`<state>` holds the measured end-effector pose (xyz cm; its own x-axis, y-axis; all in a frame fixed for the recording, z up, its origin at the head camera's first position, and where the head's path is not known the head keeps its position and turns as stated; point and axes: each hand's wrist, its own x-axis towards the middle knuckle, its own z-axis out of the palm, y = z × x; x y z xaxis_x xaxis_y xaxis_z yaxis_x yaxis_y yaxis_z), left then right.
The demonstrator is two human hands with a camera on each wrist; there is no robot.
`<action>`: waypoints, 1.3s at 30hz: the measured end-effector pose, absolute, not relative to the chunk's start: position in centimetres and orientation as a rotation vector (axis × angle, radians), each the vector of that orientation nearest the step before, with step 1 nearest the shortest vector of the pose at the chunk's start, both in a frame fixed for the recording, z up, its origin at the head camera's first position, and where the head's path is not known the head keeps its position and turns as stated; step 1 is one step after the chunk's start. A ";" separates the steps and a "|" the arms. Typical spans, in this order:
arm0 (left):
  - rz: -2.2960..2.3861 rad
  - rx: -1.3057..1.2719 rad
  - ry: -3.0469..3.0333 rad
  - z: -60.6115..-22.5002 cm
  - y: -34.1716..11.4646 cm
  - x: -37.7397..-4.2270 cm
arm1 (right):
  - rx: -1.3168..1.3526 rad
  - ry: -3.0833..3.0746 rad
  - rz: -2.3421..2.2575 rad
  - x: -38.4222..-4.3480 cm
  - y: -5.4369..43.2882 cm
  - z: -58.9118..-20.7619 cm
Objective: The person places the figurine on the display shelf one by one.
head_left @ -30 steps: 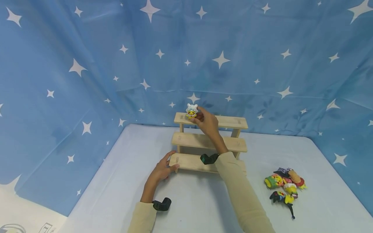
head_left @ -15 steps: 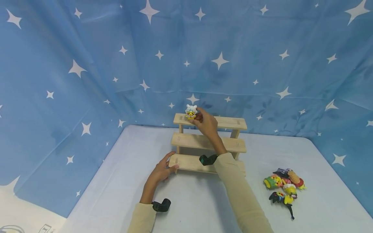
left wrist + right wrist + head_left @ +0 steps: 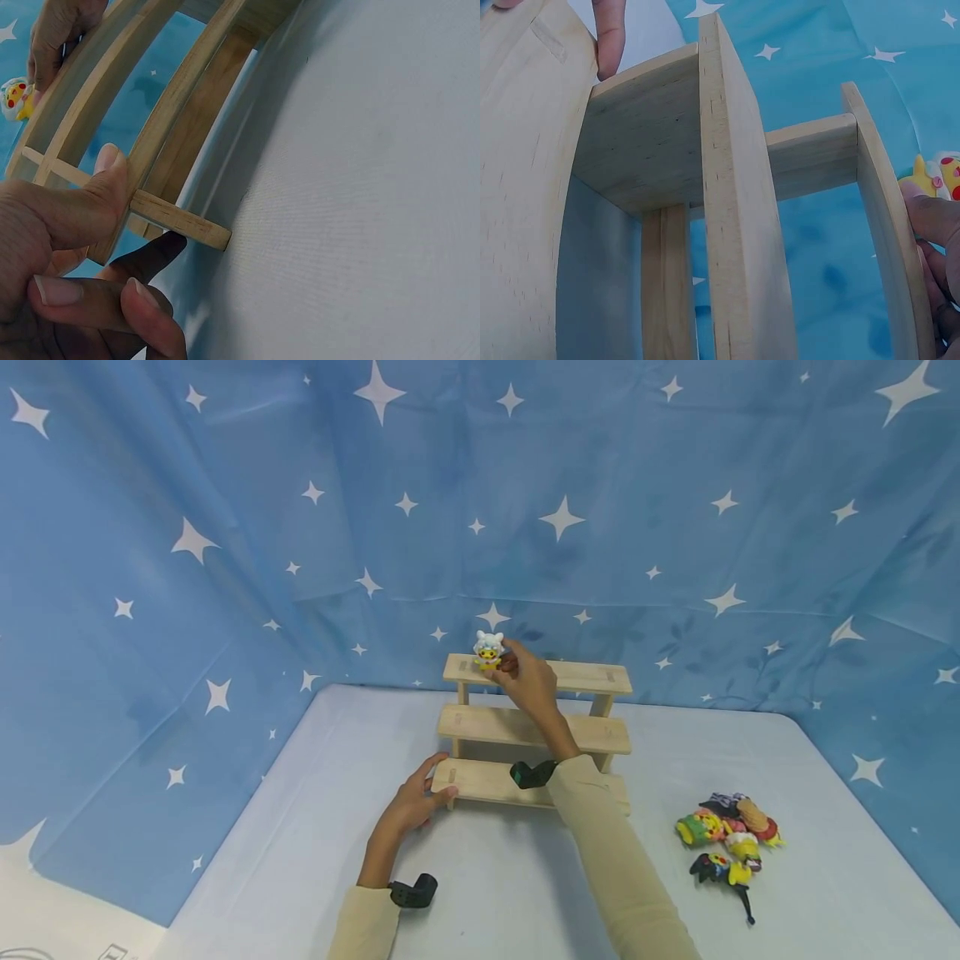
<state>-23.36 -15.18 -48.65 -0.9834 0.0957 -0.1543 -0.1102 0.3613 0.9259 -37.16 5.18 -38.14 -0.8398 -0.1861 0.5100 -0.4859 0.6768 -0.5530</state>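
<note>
Near the centre of the head view, the fingers of the right hand (image 3: pixel 531 683) pinch a toy figure (image 3: pixel 488 646) at the left end of the wooden stand's (image 3: pixel 491 725) top shelf, while the left hand (image 3: pixel 408 802) grips the bottom shelf (image 3: pixel 483 779). Settling the toy level before loosening the fingers seems wise; printed marks (image 3: pixel 113 952) at lower left are unreadable.

The stand (image 3: pixel 487 724) is matt, finely grained wood; the figure (image 3: pixel 488 651) looks like smooth plastic, the backdrop (image 3: pixel 420 547) creased cloth, the table (image 3: pixel 517 881) matt and finely textured.
</note>
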 end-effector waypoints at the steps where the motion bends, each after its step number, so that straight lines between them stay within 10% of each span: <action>1: 1.682 -0.014 2.435 -48.6 -15.2 -23.3 | 0.525 -2.475 0.982 -37.2 5.2 -38.1; 39: 1.651 -0.026 2.444 -49.0 -15.2 -23.1 | 0.530 -2.460 1.009 -36.3 5.5 -38.3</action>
